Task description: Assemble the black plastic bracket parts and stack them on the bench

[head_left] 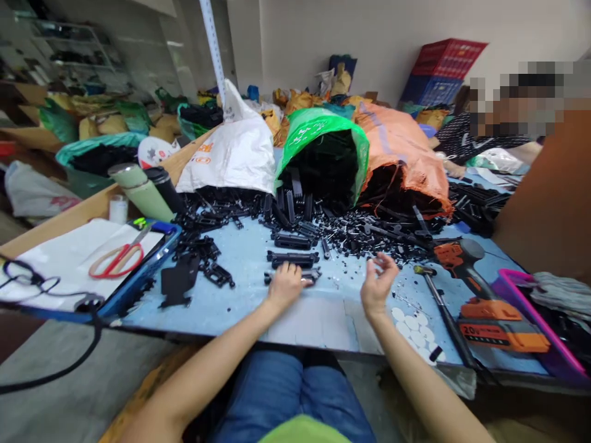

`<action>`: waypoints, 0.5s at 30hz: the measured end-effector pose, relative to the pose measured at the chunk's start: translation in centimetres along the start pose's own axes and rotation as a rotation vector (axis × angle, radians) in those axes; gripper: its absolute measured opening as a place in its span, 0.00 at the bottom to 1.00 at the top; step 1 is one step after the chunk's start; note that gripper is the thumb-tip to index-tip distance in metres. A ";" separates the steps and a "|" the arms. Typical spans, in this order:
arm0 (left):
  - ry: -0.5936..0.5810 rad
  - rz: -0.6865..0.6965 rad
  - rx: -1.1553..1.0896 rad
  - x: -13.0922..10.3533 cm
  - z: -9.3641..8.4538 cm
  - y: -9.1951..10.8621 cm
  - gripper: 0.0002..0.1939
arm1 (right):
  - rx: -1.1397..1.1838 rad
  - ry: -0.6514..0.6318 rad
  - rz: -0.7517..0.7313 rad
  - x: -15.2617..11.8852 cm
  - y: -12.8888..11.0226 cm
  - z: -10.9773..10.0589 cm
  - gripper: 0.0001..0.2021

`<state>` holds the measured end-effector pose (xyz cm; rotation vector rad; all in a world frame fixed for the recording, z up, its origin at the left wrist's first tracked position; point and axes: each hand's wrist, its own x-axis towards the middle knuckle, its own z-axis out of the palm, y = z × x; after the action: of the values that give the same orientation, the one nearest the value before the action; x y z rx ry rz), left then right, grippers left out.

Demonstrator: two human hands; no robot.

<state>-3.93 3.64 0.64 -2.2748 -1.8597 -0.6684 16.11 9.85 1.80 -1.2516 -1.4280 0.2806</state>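
My left hand (286, 287) is closed over a long black plastic part (314, 275) lying across the blue tabletop, and its fingers hide most of that part. Two similar black plastic bars, a nearer one (302, 259) and a farther one (292, 241), lie in a row just beyond it. My right hand (379, 284) is raised a little to the right, fingers loosely curled and apart from the thumb, with nothing visible in it. Beyond that hand spreads a heap of small black parts and metal pins (355, 237).
White, green (318, 123) and orange sacks spill black parts at the back. To the right are a hammer (443, 307), an orange cordless drill (503, 326), white discs (413, 326) and a pink bin. Scissors (117, 261) lie on a tray at left. A co-worker sits at far right.
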 end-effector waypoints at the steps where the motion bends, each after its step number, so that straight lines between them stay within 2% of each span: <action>1: 0.025 -0.020 -0.007 0.0 -0.3 -1.3 0.28 | -0.039 0.000 -0.027 0.2 0.6 -0.7 0.18; 2: 0.079 -0.036 -0.033 -0.9 -0.9 -2.9 0.27 | -0.068 -0.013 -0.075 0.0 0.8 -1.4 0.18; 4: 0.281 -0.122 -0.098 -5.1 -2.3 -6.1 0.25 | -0.083 -0.077 -0.201 -1.8 0.7 -2.6 0.16; 6: 0.515 -0.328 -0.114 -11.8 -3.8 -9.0 0.23 | -0.025 -0.203 -0.320 -4.7 -0.4 -3.3 0.14; 7: 0.576 -0.480 -0.082 -15.5 -4.2 -10.1 0.24 | 0.032 -0.297 -0.372 -6.3 -1.2 -3.4 0.12; 8: 0.538 -0.655 -0.038 -19.2 -4.4 -11.0 0.26 | 0.102 -0.414 -0.420 -7.9 -2.1 -3.3 0.11; 9: 0.378 -0.849 -0.001 -22.5 -4.2 -11.5 0.27 | 0.178 -0.550 -0.465 -9.4 -3.2 -3.0 0.11; 10: 0.197 -0.975 0.012 -25.3 -3.8 -11.7 0.27 | 0.254 -0.697 -0.510 -10.9 -4.4 -2.3 0.12; 11: 0.078 -1.049 0.009 -27.5 -3.0 -11.8 0.25 | 0.322 -0.849 -0.558 -12.3 -5.6 -1.4 0.13; 13: -0.116 -1.122 -0.023 -30.1 -1.2 -11.3 0.19 | 0.402 -1.141 -0.653 -14.7 -8.1 1.0 0.14; 15: -0.246 -1.145 -0.067 -31.0 0.4 -10.3 0.13 | 0.391 -1.388 -0.712 -16.8 -10.4 4.0 0.10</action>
<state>-18.08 -21.69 -14.27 -1.1319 -3.2330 -0.5302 3.62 -5.68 -1.15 -0.0038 -2.6663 0.9723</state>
